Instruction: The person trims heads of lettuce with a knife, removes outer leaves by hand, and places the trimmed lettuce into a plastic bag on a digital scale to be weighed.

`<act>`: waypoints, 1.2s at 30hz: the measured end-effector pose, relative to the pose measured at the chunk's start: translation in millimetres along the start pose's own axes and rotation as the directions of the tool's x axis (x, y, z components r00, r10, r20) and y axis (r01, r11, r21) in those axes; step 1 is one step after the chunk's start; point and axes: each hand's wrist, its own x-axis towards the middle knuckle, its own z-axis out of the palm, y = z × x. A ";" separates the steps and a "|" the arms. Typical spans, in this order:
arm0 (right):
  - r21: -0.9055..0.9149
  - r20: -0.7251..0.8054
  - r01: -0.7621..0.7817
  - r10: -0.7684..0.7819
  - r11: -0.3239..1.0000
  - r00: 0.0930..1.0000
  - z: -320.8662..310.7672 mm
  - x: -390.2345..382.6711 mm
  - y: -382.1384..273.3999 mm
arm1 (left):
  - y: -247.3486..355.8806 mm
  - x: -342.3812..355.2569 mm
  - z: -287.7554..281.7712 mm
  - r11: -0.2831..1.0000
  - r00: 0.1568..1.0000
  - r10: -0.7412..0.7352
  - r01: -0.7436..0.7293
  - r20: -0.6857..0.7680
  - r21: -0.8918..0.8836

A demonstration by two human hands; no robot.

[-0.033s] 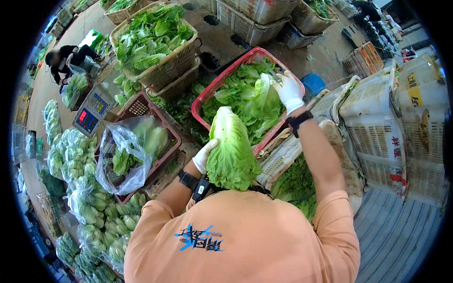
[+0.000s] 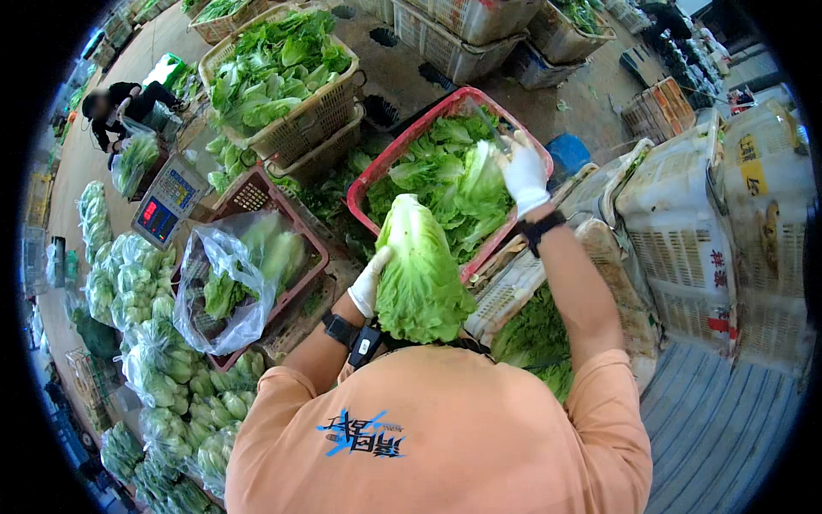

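My left hand [image 2: 372, 284] in a white glove grips a pale green lettuce head [image 2: 421, 278], held upright in front of my chest. My gloved right hand [image 2: 525, 171] holds a long thin knife [image 2: 484, 118] over the right side of a red plastic basket [image 2: 365, 206]. Just beside the blade is a pale lettuce piece [image 2: 481, 176], and loose green leaves [image 2: 432, 150] fill much of the basket.
A crate of leaves [image 2: 278, 128] stands behind at left, near a scale [image 2: 169, 199], a bagged-lettuce crate [image 2: 317, 257] and bagged vegetables [image 2: 150, 360]. Stacked white crates [image 2: 685, 248] line the right; a blue container [image 2: 567, 154] sits beside the basket. Another person [image 2: 120, 116] sits far left.
My right hand and the knife have shifted slightly downward. My left hand and the lettuce head stay almost where they were.
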 end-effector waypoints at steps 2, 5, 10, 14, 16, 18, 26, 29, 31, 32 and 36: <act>0.273 0.328 -0.289 0.193 0.918 0.925 -29.2 -6.1 -67.8 | 1.3 -5.1 12.7 0.993 0.991 0.116 -0.119 -0.072 -0.027; 0.384 0.533 -0.214 -0.026 0.898 0.846 -67.4 -29.2 -138.7 | 1.2 -11.4 35.9 0.978 0.970 0.163 -0.135 -0.183 0.156; 0.239 0.730 -0.168 -0.063 0.956 0.681 -86.6 -17.7 -164.5 | -3.0 -21.3 32.3 0.970 0.972 0.179 -0.148 -0.153 0.194; 0.407 0.728 -0.187 -0.194 0.894 0.658 -80.1 -11.2 -149.8 | -4.0 -20.8 22.8 0.974 0.978 0.149 -0.119 -0.147 0.195; 0.378 0.738 -0.021 -0.288 0.926 0.610 -82.5 0.8 -142.5 | -3.9 -18.9 15.3 0.955 0.981 0.139 -0.097 -0.136 0.279; 0.353 0.765 0.165 -0.386 0.921 0.516 -85.7 16.0 -137.1 | -0.7 -15.5 24.8 0.882 0.975 0.145 -0.050 -0.169 0.469; 0.464 0.822 -0.059 -0.405 0.884 0.401 -68.7 75.8 -89.5 | -4.8 3.9 -19.0 0.989 0.999 -0.013 0.005 0.051 0.150; 0.131 0.415 0.035 -0.087 0.991 0.906 -51.4 59.8 -51.1 | -2.1 2.1 -2.8 0.999 0.999 0.009 -0.007 -0.047 0.053; 0.275 0.459 -0.312 0.161 0.909 0.873 -34.8 23.9 -49.7 | 5.8 8.6 13.2 0.988 0.983 0.054 -0.026 -0.175 0.155; 0.437 0.588 -0.449 0.131 0.779 0.798 -36.3 2.3 -66.9 | 7.5 12.7 13.6 0.986 0.969 0.126 -0.099 -0.211 0.137; 0.584 0.656 -0.515 0.008 0.628 0.754 -14.7 -82.8 -79.3 | 12.4 34.1 23.5 0.805 0.929 0.332 -0.187 -0.167 0.562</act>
